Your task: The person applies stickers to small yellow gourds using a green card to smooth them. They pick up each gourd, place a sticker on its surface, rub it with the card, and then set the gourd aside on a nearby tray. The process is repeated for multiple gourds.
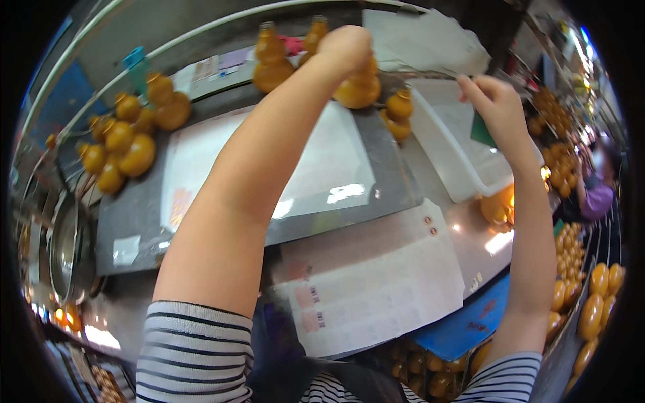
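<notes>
Gourd (359, 93) is overlapped by L hand (346, 48) – grip unclear; R hand (494, 101) is pinched narrow, load unclear. Handling's judged midway; done vs. left can't be told.

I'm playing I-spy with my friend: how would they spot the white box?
Find the wide grey table, then look toward its right side. By the person's right hand sits a long white rectangular box. Unlike the flat paper nearby, it has raised walls.
</notes>
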